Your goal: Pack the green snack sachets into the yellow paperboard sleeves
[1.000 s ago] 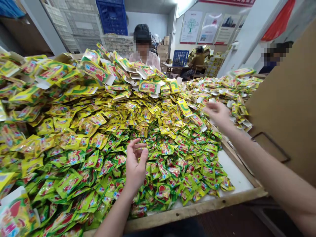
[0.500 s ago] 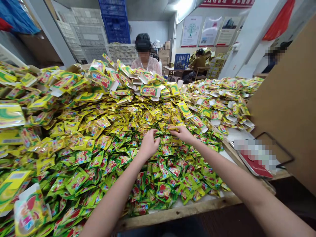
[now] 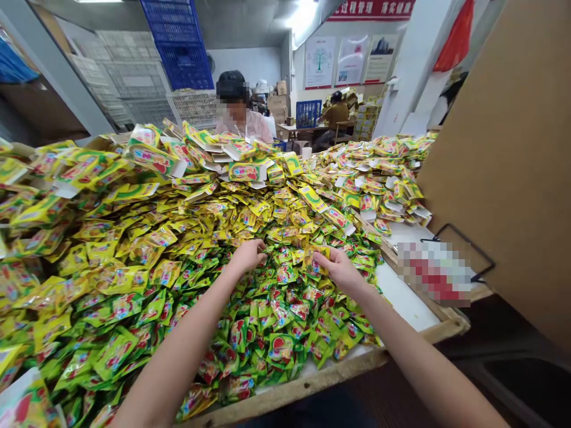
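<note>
A huge heap of small green and yellow sachets [image 3: 187,267] covers the table in front of me. My left hand [image 3: 247,255] rests on the heap near its middle, fingers curled down onto the packets. My right hand [image 3: 338,267] lies a little to the right, fingers pinched on a yellow sachet [image 3: 317,254] at the pile's surface. What the left fingers hold, if anything, is hidden under the hand.
Flat printed cartons [image 3: 156,157] are stacked along the back of the heap. A wooden table edge [image 3: 312,383] runs at the front. A large brown cardboard sheet [image 3: 504,166] stands at the right. One person [image 3: 238,113] sits opposite, another [image 3: 334,113] farther back.
Both hands came together at the middle of the heap, the right one coming in from the far right. Since half a second ago they drew slightly apart and nearer to me.
</note>
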The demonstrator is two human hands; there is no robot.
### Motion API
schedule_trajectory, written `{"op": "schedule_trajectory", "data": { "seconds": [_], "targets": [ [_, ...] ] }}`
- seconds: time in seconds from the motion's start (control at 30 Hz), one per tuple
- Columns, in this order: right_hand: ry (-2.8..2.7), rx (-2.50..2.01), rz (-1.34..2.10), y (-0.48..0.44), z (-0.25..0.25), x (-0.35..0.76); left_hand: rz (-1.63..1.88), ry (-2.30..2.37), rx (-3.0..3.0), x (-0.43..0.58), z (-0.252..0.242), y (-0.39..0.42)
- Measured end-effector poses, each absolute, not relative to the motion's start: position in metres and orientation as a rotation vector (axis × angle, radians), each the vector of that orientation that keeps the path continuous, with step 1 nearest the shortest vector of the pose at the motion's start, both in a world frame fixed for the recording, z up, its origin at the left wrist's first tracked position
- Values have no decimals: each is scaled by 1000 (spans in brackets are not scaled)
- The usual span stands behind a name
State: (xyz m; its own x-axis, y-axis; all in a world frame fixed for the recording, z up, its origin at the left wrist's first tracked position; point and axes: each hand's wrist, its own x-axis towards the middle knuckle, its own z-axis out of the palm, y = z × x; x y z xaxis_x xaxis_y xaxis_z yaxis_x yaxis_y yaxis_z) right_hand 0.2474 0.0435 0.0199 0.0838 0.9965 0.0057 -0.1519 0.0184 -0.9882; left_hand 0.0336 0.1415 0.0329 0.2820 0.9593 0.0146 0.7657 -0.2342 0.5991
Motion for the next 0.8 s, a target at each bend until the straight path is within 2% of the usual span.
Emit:
{"op": "schedule_trajectory", "data": {
  "seconds": [0.17,0.4,0.5,0.7,0.8],
  "targets": [
    [-892,-1069,1212,48,13,238,828,1324,1902,46,49,104],
    [-829,-966,1220,45,20,228,919,1120,1827,95,45,80],
    [-759,-995,1057,47,17,248,760,1087,2126,122,45,97],
    [-295,-1146,282,64,11,303,557,1009,2617,211,52,162],
    [-261,-1184,182,67,8,308,450,969,2777,254,43,181]
  ]
}}
